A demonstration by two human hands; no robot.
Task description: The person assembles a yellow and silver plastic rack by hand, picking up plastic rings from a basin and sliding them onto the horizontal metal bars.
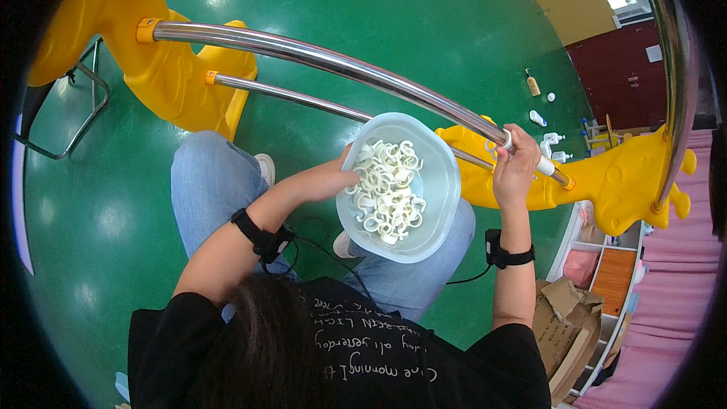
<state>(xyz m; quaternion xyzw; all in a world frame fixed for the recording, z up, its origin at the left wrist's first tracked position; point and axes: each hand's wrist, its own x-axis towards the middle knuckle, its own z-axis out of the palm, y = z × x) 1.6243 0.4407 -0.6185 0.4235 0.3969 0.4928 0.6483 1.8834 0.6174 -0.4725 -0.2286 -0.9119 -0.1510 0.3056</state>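
My left hand (333, 180) grips the left side of a pale blue plastic basin (438, 216), thumb over the rim. Inside the basin lies a heap of white open curtain-style rings (390, 191), several of them tangled together. My right hand (518, 165) is closed at the thick metal rail (333, 62), its fingers pinching a white plastic ring (507, 139) against the tube. Farther along that rail, past the hand, sits a white sleeve-like piece (544, 166). The basin is held above my lap, below the rail.
Yellow giraffe-shaped end stands (166, 83) carry the rail, with a thinner metal bar (291, 96) below. Bottles (533, 85) stand on the green floor at the right. A cardboard box (564, 326) and shelves (612, 276) are at the lower right, beside pink curtains (674, 273).
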